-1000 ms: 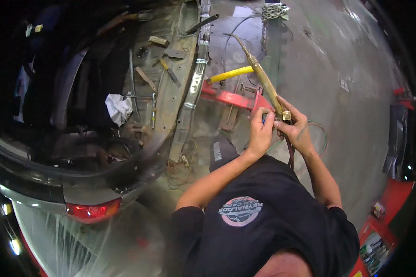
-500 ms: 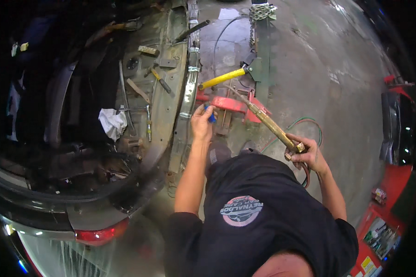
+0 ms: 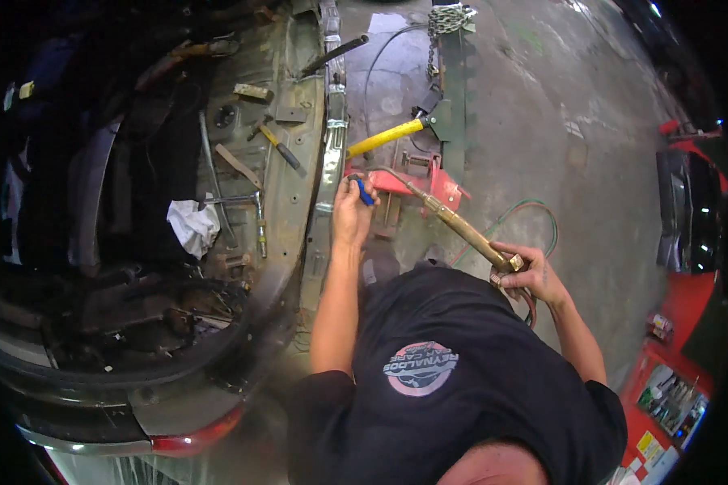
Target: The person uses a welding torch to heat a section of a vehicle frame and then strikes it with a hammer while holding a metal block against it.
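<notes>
My left hand (image 3: 350, 217) is closed around a small blue lighter (image 3: 365, 192), raised beside the metal sill of the car. In my right hand (image 3: 534, 275) is a brass gas torch (image 3: 464, 231), gripped near its hose end. The torch slants up and left, its thin bent tip close above the lighter but apart from it. No flame shows at the tip. Red and green hoses (image 3: 534, 204) run from the torch's rear and loop over the floor on the right.
The stripped car floor (image 3: 277, 194) at left bears a hammer (image 3: 280, 146), a ratchet (image 3: 259, 214) and a white rag (image 3: 194, 227). A yellow bar (image 3: 387, 137) and red clamp (image 3: 437, 182) stand ahead by a green rail (image 3: 455, 97) with a chain (image 3: 451, 19). A red tool cart (image 3: 651, 372) is at right.
The torch tip has come down and left, nearer the lighter. My left hand has turned slightly, showing more of the lighter. The whole view has shifted a little.
</notes>
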